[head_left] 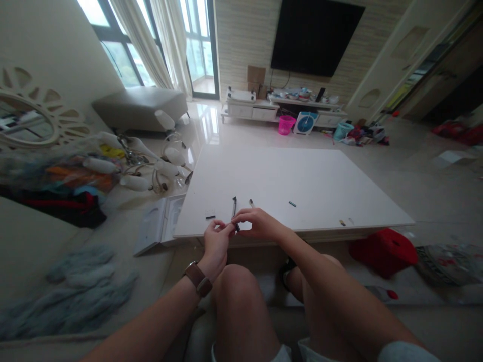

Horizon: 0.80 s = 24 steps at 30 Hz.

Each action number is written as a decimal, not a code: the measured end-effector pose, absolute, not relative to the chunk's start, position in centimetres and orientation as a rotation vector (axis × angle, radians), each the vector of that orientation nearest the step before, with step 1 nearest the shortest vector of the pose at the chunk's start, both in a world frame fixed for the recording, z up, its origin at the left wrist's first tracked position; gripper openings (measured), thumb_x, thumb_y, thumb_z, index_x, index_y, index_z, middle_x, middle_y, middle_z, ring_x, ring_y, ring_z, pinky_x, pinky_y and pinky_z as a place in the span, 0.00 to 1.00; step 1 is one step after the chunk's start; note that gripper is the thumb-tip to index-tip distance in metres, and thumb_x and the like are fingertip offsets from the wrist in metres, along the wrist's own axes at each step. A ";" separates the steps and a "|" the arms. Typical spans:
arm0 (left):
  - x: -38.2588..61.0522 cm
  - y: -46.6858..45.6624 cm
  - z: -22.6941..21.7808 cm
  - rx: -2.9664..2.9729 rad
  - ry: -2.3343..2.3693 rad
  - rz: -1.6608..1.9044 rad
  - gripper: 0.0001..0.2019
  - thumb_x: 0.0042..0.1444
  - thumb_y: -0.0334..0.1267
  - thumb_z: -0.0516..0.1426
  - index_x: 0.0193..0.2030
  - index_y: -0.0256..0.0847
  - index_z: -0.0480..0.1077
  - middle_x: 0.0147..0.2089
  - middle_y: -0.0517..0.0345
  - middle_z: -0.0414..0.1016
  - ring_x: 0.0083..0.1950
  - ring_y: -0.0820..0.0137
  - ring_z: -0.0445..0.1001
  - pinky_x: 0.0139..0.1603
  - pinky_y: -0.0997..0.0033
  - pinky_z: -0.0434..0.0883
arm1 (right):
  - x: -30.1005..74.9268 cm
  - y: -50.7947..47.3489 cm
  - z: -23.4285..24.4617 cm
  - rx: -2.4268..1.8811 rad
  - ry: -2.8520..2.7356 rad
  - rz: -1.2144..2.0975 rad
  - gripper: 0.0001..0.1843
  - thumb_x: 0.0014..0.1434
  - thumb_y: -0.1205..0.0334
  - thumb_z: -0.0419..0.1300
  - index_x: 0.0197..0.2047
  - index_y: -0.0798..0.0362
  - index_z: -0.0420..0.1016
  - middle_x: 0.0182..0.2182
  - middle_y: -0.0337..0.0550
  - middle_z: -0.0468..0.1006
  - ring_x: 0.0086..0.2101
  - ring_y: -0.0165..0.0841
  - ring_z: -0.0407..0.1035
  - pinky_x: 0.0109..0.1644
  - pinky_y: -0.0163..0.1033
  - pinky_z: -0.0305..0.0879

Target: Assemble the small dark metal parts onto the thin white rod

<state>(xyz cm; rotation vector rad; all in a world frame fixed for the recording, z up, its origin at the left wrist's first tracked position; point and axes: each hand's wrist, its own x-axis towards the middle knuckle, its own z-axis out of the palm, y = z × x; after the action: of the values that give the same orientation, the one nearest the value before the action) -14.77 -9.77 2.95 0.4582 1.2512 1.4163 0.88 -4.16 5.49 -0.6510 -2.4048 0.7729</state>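
My left hand [216, 242], with a brown watch on the wrist, and my right hand [255, 223] meet at the near edge of a low white table [302, 181]. Both pinch a thin dark pen-like rod [234, 208] that sticks up and away from my fingers over the table. A short pale-tipped piece [251, 202] lies just right of it, a small black part [210, 217] to the left, and a small dark green part [292, 203] farther right. My bare knees are below the table edge.
A white chandelier with glass shades [147, 166] lies on the floor at left, beside a white tray [160, 221]. A red stool [383, 250] sits under the table's right corner. A TV, low cabinet, pink bucket [286, 124] and fan stand at the far wall.
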 end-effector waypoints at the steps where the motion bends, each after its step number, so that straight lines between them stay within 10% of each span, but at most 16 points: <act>1: -14.8 -9.8 3.0 0.451 1.243 1.420 0.19 0.36 0.32 0.68 0.31 0.41 0.61 0.24 0.62 0.75 0.28 0.74 0.74 0.32 0.76 0.68 | 0.9 -4.2 5.6 -0.670 -2.378 0.793 0.11 0.56 0.67 0.68 0.44 0.53 0.82 0.40 0.47 0.82 0.38 0.35 0.74 0.44 0.39 0.70; 11: -14.9 -9.6 4.4 0.774 1.290 1.491 0.14 0.49 0.43 0.65 0.38 0.39 0.70 0.40 0.55 0.75 0.37 0.68 0.77 0.37 0.68 0.74 | 0.3 -3.9 6.0 -0.693 -0.910 1.801 0.20 0.49 0.49 0.75 0.40 0.51 0.80 0.37 0.43 0.84 0.38 0.31 0.78 0.48 0.36 0.72; 24: -15.9 -9.7 6.8 1.610 1.307 1.487 0.08 0.58 0.37 0.62 0.44 0.45 0.80 0.43 0.55 0.75 0.43 0.69 0.74 0.40 0.70 0.73 | -1.1 -5.1 5.3 -0.658 -0.824 2.053 0.19 0.49 0.50 0.75 0.35 0.53 0.77 0.33 0.39 0.82 0.38 0.29 0.75 0.47 0.34 0.69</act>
<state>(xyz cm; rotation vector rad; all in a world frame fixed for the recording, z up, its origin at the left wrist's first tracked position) -15.91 -9.73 6.77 1.6098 1.3073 1.4866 -1.12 -5.11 5.29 -0.6582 -0.8236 2.0527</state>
